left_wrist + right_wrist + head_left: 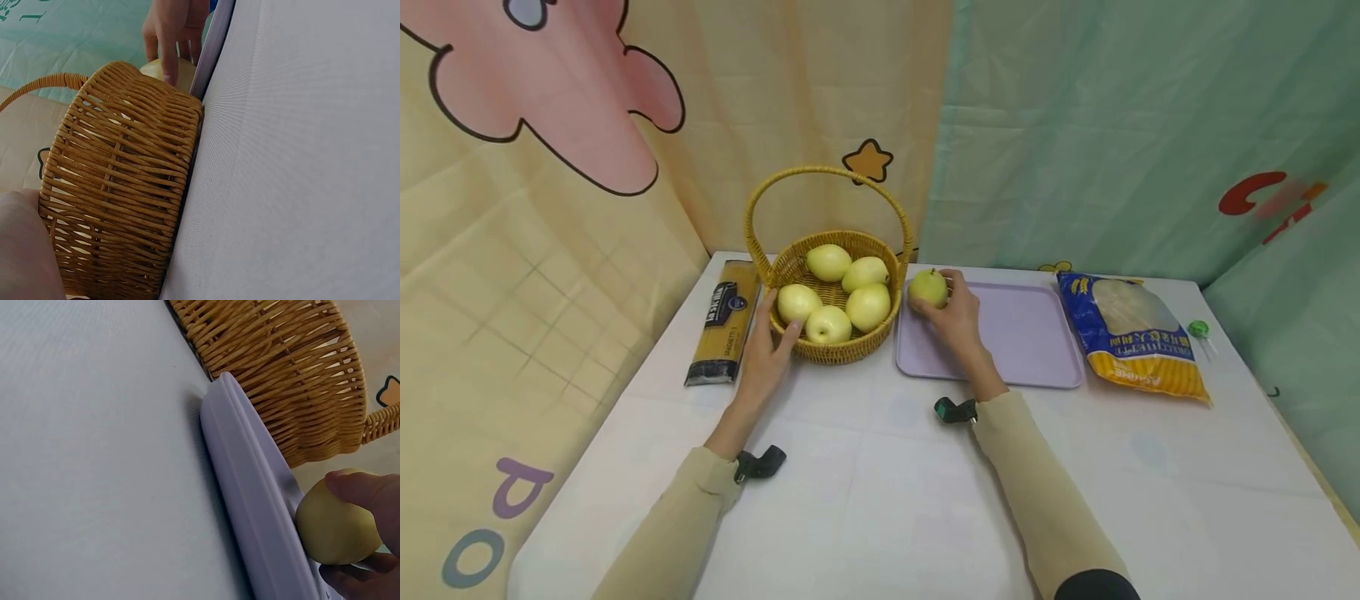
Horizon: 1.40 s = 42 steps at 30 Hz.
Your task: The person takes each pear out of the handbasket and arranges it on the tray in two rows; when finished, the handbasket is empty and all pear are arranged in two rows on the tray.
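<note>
With the right hand (958, 315)'s grip pinching a round yellow-green pear (927, 288) at the lilac rectangular tray (1022, 337)'s basket-side end, and the left hand (763, 358) spread against the brown wicker basket (842, 353), releasing before it settles could send it rolling.

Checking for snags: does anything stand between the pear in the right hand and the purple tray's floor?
Nothing visible does. The pear, held in the right hand, is at the left end of the tray, over or touching its floor; I can't tell which. The basket stands to the left, not in between.
</note>
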{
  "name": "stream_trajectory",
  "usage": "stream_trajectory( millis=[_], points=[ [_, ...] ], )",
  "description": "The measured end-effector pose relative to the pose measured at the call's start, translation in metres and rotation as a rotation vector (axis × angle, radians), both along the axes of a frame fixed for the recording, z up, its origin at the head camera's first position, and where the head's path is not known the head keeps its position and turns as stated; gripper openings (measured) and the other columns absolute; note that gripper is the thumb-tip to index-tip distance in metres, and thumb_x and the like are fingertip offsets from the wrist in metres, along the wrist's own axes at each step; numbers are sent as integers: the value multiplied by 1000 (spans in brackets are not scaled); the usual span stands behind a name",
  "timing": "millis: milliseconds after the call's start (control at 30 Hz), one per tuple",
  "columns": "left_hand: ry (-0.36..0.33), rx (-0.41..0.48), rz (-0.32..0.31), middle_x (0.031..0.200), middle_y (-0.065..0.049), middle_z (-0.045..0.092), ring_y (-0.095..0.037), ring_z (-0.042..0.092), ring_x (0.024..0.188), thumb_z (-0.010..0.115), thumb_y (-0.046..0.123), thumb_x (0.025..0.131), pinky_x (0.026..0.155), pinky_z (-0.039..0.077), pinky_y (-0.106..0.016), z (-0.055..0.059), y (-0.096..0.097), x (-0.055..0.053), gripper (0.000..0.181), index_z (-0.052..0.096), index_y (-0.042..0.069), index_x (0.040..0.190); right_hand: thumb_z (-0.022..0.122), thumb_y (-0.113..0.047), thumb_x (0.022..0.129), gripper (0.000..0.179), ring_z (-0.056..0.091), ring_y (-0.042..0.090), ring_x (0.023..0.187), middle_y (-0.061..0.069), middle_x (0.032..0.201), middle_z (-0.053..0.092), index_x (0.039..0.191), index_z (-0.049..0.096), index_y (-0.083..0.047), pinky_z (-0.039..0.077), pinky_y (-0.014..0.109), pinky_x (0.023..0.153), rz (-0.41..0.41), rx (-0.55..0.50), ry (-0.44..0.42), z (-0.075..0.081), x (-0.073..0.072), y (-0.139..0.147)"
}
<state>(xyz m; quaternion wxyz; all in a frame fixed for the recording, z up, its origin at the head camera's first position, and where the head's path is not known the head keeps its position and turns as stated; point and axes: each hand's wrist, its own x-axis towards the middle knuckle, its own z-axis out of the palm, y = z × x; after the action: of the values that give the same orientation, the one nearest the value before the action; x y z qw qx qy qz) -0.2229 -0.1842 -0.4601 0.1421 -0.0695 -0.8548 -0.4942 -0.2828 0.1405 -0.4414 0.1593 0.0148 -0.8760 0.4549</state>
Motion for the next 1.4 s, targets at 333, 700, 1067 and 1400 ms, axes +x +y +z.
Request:
stream_trajectory(
  millis=[333,700,1067,1400],
  points=[
    [-14,1,9,175,-12,22,-35,22,162,52,43,110,131,18,-56,1,0,1,72,19,20,170,88,-18,87,71,64,43,123,27,135,66,146,52,-2,51,55,106,30,36,58,-4,-2,1],
    [-7,-3,3,175,-12,24,-35,22,161,53,42,109,131,19,-56,-1,0,0,73,20,19,170,81,-44,86,71,61,42,120,23,127,70,138,55,-4,51,54,99,-32,13,-133,7,2,4],
    [-2,6,-4,175,-12,24,-34,22,162,53,41,110,131,18,-55,1,0,0,72,20,17,169,72,-46,98,64,64,39,123,24,130,69,139,60,1,52,51,105,-55,37,-104,5,0,1],
    [-5,1,0,175,-12,24,-34,23,161,54,43,109,131,19,-56,0,-1,0,73,20,18,170,71,-43,100,65,64,39,117,25,131,68,144,55,1,52,50,102,-83,17,-118,7,2,-1]
  ],
)
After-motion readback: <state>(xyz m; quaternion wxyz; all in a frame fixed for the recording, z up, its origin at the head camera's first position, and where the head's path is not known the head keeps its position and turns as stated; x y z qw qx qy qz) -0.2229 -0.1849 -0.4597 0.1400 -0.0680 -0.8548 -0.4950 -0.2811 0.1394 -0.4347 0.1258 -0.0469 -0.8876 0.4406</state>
